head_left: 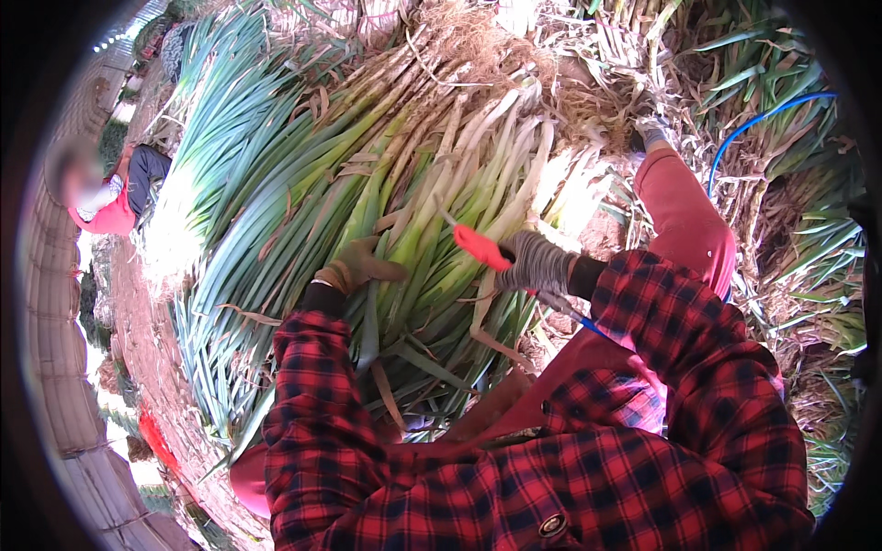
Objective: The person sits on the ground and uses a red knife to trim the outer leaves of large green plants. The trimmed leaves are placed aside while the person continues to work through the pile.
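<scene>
Leeks [276, 211]: one heap on ground [138, 312], uprooted; many roots [482, 46] and withered leaves [501, 344] remain. Right hand [537, 262]: gripping red tool [478, 246]. Left hand [363, 264]: on leeks, grasp undeterminable.

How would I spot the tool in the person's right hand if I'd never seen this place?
Find the big heap of long green-leaved stalks filling the middle. At its right side, the right hand, in a grey striped glove, grips the tool. Its smooth, bright orange-red body and thin tip set it apart from the green and pale stalks around it.
</scene>
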`<action>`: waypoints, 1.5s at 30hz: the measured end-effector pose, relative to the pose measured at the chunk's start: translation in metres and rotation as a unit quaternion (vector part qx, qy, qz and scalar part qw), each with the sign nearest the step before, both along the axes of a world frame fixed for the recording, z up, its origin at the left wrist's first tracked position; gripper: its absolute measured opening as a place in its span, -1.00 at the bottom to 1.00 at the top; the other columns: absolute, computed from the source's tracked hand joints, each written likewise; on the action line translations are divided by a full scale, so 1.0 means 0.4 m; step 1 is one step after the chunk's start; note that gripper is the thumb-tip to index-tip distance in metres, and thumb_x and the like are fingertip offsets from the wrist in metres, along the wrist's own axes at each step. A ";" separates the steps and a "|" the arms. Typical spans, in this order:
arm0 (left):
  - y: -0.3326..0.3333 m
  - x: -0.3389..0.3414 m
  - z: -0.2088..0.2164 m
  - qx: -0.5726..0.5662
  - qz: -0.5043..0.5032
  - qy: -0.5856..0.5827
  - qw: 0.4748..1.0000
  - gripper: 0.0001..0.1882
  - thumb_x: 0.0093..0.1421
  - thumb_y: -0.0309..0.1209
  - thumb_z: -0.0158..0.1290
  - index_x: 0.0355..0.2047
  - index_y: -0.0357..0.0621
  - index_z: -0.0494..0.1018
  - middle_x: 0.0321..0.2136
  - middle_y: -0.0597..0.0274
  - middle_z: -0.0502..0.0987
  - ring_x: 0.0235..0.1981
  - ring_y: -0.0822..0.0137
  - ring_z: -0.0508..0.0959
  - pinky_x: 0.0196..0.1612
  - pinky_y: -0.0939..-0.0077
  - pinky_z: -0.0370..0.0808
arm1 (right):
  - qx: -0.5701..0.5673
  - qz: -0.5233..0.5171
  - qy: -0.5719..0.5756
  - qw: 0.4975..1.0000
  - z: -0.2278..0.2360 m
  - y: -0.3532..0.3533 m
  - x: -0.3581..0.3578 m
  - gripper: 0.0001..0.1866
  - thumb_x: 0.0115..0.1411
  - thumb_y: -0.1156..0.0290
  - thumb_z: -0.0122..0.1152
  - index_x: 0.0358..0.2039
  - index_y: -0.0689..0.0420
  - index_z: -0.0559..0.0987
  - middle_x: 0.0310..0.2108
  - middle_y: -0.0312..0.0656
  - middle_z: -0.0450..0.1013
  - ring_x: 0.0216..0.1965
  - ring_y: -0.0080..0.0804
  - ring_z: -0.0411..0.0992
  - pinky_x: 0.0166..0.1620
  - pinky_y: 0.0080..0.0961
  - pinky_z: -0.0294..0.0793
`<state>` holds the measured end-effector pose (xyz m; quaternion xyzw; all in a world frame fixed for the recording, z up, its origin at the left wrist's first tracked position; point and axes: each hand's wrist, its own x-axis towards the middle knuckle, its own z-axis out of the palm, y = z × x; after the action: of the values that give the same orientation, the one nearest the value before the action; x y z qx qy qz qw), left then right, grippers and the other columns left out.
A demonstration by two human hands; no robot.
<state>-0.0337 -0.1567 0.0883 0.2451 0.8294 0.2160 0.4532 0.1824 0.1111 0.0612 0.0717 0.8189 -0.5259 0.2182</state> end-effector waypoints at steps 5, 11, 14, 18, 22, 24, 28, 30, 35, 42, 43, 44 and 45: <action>0.000 0.003 0.014 0.019 -0.023 0.011 1.000 -0.22 -0.18 -0.10 0.42 0.04 -0.24 0.51 -0.17 0.13 0.63 -0.14 0.32 0.58 0.01 0.43 0.45 | 0.001 0.108 0.035 0.993 0.028 -0.084 0.058 -0.58 -0.13 0.12 0.40 -0.32 0.16 0.64 -0.51 -0.04 0.53 -0.43 -0.24 0.54 -0.28 -0.30 0.51; 0.003 -0.010 -0.027 -0.018 -0.011 0.064 0.998 -0.13 -0.27 -0.11 0.45 0.05 -0.35 0.48 -0.17 0.05 0.61 -0.15 0.24 0.58 -0.01 0.40 0.47 | 0.036 -0.089 -0.028 0.995 -0.059 0.092 -0.092 -0.71 -0.11 0.31 0.39 -0.45 0.27 0.63 -0.64 -0.17 0.50 -0.59 -0.45 0.46 -0.42 -0.44 0.47; 0.017 0.012 0.036 -0.020 0.008 0.026 0.999 -0.13 -0.24 -0.10 0.44 0.07 -0.34 0.47 -0.14 0.02 0.61 -0.12 0.22 0.58 0.00 0.39 0.47 | 0.104 -0.072 0.002 0.992 -0.094 0.117 -0.148 -0.69 -0.14 0.27 0.39 -0.46 0.27 0.63 -0.64 -0.14 0.50 -0.60 -0.43 0.46 -0.42 -0.43 0.46; 0.016 0.011 0.005 0.020 0.028 -0.004 0.999 -0.13 -0.24 -0.11 0.44 0.07 -0.33 0.46 -0.15 0.04 0.62 -0.14 0.22 0.59 -0.01 0.39 0.48 | 0.145 -0.107 -0.004 0.984 -0.143 0.178 -0.216 -0.61 -0.17 0.20 0.44 -0.44 0.28 0.64 -0.65 -0.14 0.50 -0.59 -0.42 0.47 -0.41 -0.40 0.46; 0.015 0.019 0.010 0.011 0.037 0.010 0.999 -0.12 -0.25 -0.10 0.43 0.06 -0.35 0.46 -0.18 0.05 0.62 -0.18 0.22 0.60 -0.05 0.38 0.49 | 0.164 -0.178 -0.019 0.970 -0.171 0.253 -0.293 -0.59 -0.17 0.16 0.48 -0.46 0.28 0.66 -0.62 -0.18 0.53 -0.59 -0.44 0.47 -0.43 -0.39 0.47; 0.017 0.014 0.005 -0.001 0.003 0.037 0.999 -0.09 -0.25 -0.06 0.42 0.08 -0.38 0.44 -0.18 -0.01 0.61 -0.18 0.20 0.60 -0.06 0.38 0.50 | 0.137 -0.219 -0.014 0.966 -0.181 0.299 -0.314 -0.56 -0.20 0.12 0.50 -0.50 0.30 0.65 -0.60 -0.15 0.53 -0.59 -0.38 0.46 -0.41 -0.37 0.47; 0.025 0.005 0.024 -0.046 -0.018 0.064 0.997 -0.01 -0.24 0.00 0.40 0.11 -0.44 0.39 -0.17 -0.15 0.60 -0.16 0.12 0.61 -0.07 0.37 0.51 | 0.092 -0.218 -0.020 0.971 -0.184 0.267 -0.275 -0.61 -0.17 0.17 0.48 -0.56 0.28 0.63 -0.64 -0.19 0.50 -0.61 -0.45 0.45 -0.44 -0.42 0.45; 0.026 -0.004 0.077 -0.130 -0.019 0.034 0.991 0.03 -0.24 0.02 0.40 0.13 -0.48 0.36 -0.14 -0.20 0.59 -0.13 0.09 0.61 -0.05 0.36 0.50 | 0.065 -0.136 -0.018 0.988 -0.138 0.173 -0.211 -0.70 -0.11 0.27 0.45 -0.55 0.27 0.61 -0.65 -0.26 0.48 -0.60 -0.56 0.43 -0.47 -0.48 0.43; -0.009 -0.034 0.057 -0.162 -0.075 0.068 0.982 0.17 -0.22 -0.01 0.42 0.24 -0.59 0.18 -0.01 -0.29 0.51 -0.05 0.05 0.57 0.02 0.31 0.49 | 0.038 0.051 0.071 0.995 -0.032 -0.099 0.027 -0.61 -0.12 0.10 0.40 -0.40 0.15 0.64 -0.56 -0.01 0.51 -0.48 -0.21 0.55 -0.32 -0.26 0.52; -0.030 -0.018 0.084 -0.095 0.023 0.047 0.994 0.05 -0.19 -0.11 0.41 0.19 -0.60 0.25 -0.02 -0.23 0.52 -0.07 0.09 0.58 0.02 0.36 0.48 | 0.005 0.077 0.016 0.997 0.005 -0.079 0.028 -0.54 -0.20 0.11 0.41 -0.41 0.26 0.59 -0.56 0.02 0.51 -0.48 -0.20 0.54 -0.31 -0.27 0.51; -0.037 -0.010 0.078 -0.071 0.033 0.060 0.995 -0.01 -0.17 -0.11 0.39 0.15 -0.58 0.31 -0.06 -0.18 0.55 -0.11 0.12 0.59 -0.02 0.38 0.48 | 0.001 0.053 -0.021 0.998 -0.015 -0.053 0.013 -0.55 -0.19 0.12 0.40 -0.43 0.26 0.59 -0.59 0.01 0.50 -0.52 -0.23 0.53 -0.35 -0.30 0.50; -0.046 -0.007 0.078 -0.049 0.044 0.076 0.995 -0.08 -0.16 -0.11 0.37 0.11 -0.56 0.37 -0.11 -0.12 0.58 -0.15 0.15 0.60 -0.06 0.40 0.49 | 0.010 0.034 -0.008 0.999 -0.012 -0.042 0.009 -0.55 -0.19 0.11 0.39 -0.44 0.26 0.59 -0.59 -0.01 0.50 -0.53 -0.23 0.52 -0.37 -0.31 0.49; -0.053 -0.013 0.082 -0.052 0.039 0.069 0.996 -0.17 -0.14 -0.11 0.35 0.03 -0.53 0.43 -0.18 -0.04 0.59 -0.21 0.19 0.58 -0.11 0.41 0.48 | 0.019 0.015 0.005 1.000 -0.010 -0.039 0.006 -0.55 -0.19 0.10 0.38 -0.44 0.25 0.59 -0.60 -0.02 0.50 -0.54 -0.23 0.52 -0.38 -0.32 0.49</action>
<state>-0.0390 -0.1777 0.1210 0.2031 0.8776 0.1726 0.3986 0.1846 0.0957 0.0573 0.0609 0.8308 -0.5073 0.2207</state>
